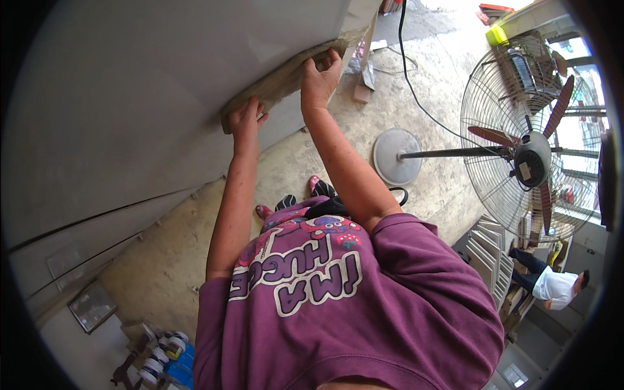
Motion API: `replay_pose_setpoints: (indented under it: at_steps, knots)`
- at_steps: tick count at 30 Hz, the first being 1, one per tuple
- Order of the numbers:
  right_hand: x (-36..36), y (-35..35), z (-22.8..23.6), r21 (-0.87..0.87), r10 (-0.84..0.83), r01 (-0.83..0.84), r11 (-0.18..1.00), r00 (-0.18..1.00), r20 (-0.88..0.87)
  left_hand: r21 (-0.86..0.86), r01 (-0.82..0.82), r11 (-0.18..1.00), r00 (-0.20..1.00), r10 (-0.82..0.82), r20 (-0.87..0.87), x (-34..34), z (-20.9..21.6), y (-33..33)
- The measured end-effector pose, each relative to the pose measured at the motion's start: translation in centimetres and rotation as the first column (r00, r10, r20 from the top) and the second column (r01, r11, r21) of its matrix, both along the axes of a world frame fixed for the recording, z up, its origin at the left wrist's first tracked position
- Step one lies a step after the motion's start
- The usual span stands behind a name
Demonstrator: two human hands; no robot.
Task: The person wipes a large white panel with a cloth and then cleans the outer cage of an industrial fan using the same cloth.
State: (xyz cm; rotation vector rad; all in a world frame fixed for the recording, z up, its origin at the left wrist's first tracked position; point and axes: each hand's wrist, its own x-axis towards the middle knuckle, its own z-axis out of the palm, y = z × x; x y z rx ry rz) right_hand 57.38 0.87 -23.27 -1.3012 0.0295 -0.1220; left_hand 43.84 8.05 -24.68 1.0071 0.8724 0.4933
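One large pale panel [143,78] fills the left side, with several white containers [151,370] clustered near the lower rim. Along the panel's right-hand part runs a long brownish strip [279,79], slanting up and away; whether it is loose or fixed there, I cannot tell. The left hand [246,122] has its fingers at the strip's nearer end, the right hand [320,81] its bent fingertips at the farther end, a wide spacing that probably steadies the length; whether either actually grips it or merely presses, I cannot tell. Farther right, a pedestal fan [532,159] rests on a broad round base [395,153], presumably for stability, near a person in white [558,289].
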Motion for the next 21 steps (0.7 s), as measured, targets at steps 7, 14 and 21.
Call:
replay_pose_setpoints:
  at_steps: [7, 14, 21]
  knots:
    - [1.3, -1.2, -2.3, -0.047, 0.025, -0.027, 0.999, 0.999, -0.034, -0.058, -0.004, 0.998, 1.0, 0.003, -0.025, 1.7, -1.7, -1.1]
    - [3.2, -1.3, -9.3, 0.032, 0.113, -0.108, 0.994, 0.924, -0.365, -0.163, -0.037, 0.986, 0.999, 0.034, -0.02, 2.4, -3.8, -1.0]
    - [3.0, -0.9, -6.1, 0.134, 0.143, -0.129, 0.983, 0.984, -0.108, -0.09, -0.001, 0.996, 0.996, 0.009, 0.088, 2.0, -2.8, -1.5]
